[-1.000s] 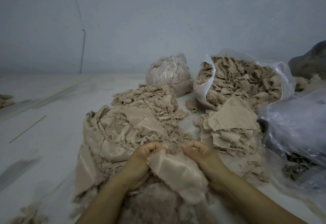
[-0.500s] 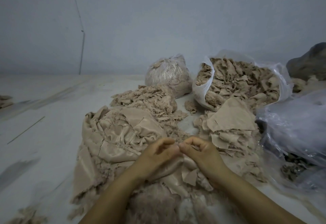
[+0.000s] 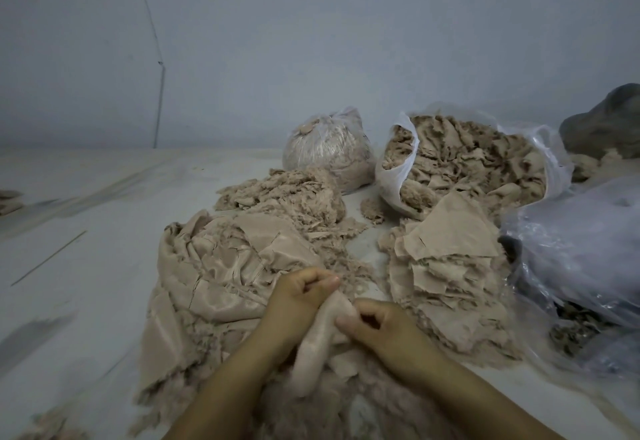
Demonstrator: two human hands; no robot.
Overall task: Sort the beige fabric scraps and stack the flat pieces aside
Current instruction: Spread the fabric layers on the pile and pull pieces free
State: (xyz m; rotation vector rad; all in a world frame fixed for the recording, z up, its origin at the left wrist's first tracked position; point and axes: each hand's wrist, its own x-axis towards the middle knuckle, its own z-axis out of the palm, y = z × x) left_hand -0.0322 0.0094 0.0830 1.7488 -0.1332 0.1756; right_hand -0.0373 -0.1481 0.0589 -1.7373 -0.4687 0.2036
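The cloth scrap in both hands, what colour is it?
Beige cloth scrap; head view.

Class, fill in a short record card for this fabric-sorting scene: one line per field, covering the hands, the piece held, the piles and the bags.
left hand: left hand pinches the top of the held scrap
right hand: right hand grips the same scrap lower down
held scrap: crumpled, hanging over the fluffy heap below
stack of flat pieces: stack of flat pieces, right of the hands
large folded pile: large folded pile, left of the hands
open bag: open bag, full of scraps
tied bag: tied bag, behind
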